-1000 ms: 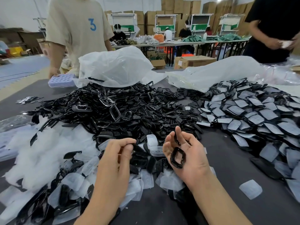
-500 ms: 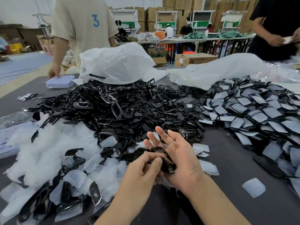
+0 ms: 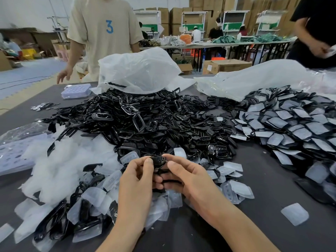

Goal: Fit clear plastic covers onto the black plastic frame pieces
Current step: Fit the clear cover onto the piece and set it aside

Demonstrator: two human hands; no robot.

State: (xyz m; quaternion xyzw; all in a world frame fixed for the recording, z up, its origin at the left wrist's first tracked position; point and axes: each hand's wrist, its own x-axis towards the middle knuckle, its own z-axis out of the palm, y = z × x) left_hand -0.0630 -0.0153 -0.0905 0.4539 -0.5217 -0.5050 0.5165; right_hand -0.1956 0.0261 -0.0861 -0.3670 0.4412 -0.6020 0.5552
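The left hand (image 3: 136, 179) has come across from the loose covers (image 3: 93, 196) and now pinches the black frame (image 3: 158, 160), held just in front of the black pile (image 3: 145, 124). The right hand (image 3: 189, 177), lately flat, curls round it too. Fitting looks begun, though I cannot tell whether a cover is in the grip.

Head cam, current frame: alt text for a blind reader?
The left hand and right hand pinch a black frame piece over a dark table. Behind lies a heap of black frames, with loose clear covers at left and covered pieces at right.
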